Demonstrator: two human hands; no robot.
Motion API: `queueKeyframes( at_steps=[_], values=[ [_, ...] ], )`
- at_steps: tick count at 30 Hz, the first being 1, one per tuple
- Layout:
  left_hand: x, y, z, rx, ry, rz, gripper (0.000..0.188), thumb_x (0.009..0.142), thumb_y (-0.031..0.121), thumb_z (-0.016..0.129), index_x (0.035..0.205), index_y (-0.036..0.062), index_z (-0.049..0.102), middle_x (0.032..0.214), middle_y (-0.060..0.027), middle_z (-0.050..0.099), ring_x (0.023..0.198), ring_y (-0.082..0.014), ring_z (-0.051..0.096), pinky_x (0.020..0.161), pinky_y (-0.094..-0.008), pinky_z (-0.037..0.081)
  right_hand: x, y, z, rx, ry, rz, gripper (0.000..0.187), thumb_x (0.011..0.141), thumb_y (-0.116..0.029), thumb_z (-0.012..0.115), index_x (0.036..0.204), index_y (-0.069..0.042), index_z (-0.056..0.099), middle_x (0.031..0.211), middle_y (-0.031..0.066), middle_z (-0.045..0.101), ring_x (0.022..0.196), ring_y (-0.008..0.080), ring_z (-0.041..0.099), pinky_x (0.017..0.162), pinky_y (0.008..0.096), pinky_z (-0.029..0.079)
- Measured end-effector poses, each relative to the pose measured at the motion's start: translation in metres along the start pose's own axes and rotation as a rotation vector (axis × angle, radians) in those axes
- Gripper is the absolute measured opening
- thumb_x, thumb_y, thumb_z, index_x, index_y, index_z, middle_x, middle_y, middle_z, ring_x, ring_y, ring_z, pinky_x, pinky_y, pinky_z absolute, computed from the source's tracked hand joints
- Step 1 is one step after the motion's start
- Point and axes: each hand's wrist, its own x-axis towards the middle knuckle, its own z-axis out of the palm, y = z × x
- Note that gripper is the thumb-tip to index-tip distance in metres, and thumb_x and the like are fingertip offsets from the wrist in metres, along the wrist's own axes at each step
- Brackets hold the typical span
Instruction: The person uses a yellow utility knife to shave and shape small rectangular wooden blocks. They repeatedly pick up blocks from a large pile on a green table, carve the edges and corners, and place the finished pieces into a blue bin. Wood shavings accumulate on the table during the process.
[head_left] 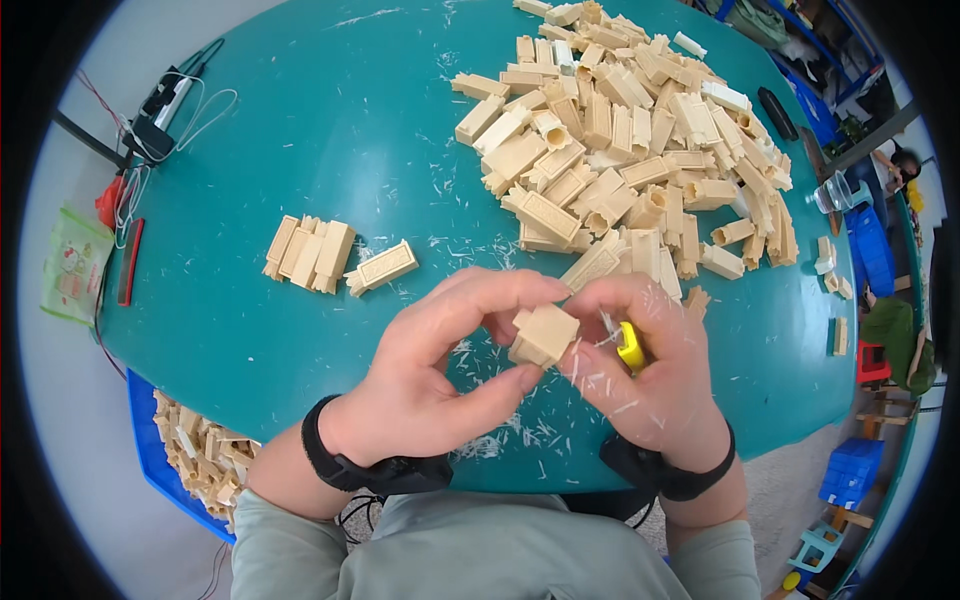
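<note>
While left hand [425, 385] and right hand [650, 375] pinch beige block [543, 335], yellow tool [631, 347] in right, table edge [300, 420] near.

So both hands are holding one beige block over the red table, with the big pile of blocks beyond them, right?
Not quite: the table is teal, not red, as the head view shows. The rest holds: left hand and right hand hold one beige block, big pile beyond.
</note>
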Motion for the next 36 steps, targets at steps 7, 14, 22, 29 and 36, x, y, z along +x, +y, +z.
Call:
queueKeyframes(
  at_steps=[7,14,22,29,36],
  values=[
    [0.000,-0.002,-0.003,0.040,0.033,0.114,0.040,0.075,0.002,0.064,0.112,0.0021,0.048,0.103,-0.0109,0.051,0.095,-0.0204,0.054,0.080,-0.0309,0.043,-0.001,-0.004,0.000,0.023,-0.015,0.061,0.027,0.075,-0.017,0.070,0.094,-0.003,0.057,0.081,0.0086,0.058,0.069,0.0155,0.056,0.062,0.0258,0.045],
    [0.000,-0.006,0.001,0.063,0.224,0.234,0.043,0.074,-0.001,0.064,0.111,0.0021,0.043,0.098,-0.0106,0.050,0.085,-0.0164,0.052,0.071,-0.0269,0.044,-0.002,-0.011,0.000,-0.108,-0.088,0.040,0.022,0.081,-0.024,0.063,0.082,-0.003,0.055,0.070,0.0098,0.057,0.058,0.0225,0.057,0.050,0.0304,0.043],
    [-0.001,-0.004,0.004,0.157,0.309,0.285,0.040,0.066,-0.006,0.068,0.099,0.0008,0.047,0.098,-0.0113,0.050,0.085,-0.0172,0.052,0.073,-0.0275,0.045,-0.003,-0.006,0.008,-0.242,-0.046,-0.050,0.025,0.081,-0.026,0.063,0.075,-0.004,0.053,0.065,0.0095,0.051,0.053,0.0272,0.052,0.045,0.0344,0.040],
    [-0.002,-0.004,0.004,0.200,0.332,0.290,0.042,0.063,-0.007,0.070,0.098,0.0013,0.047,0.096,-0.0111,0.050,0.084,-0.0175,0.052,0.071,-0.0275,0.044,-0.003,-0.007,0.008,-0.279,-0.031,-0.082,0.026,0.080,-0.026,0.065,0.074,-0.004,0.052,0.065,0.0092,0.052,0.052,0.0267,0.052,0.043,0.0339,0.039],
    [-0.003,-0.004,0.004,0.219,0.330,0.276,0.043,0.063,-0.006,0.071,0.098,0.0019,0.048,0.096,-0.0116,0.050,0.085,-0.0176,0.052,0.071,-0.0271,0.045,-0.002,-0.006,0.010,-0.307,-0.025,-0.097,0.026,0.080,-0.026,0.065,0.073,-0.004,0.052,0.064,0.0092,0.052,0.050,0.0262,0.052,0.042,0.0331,0.039]
  ],
)
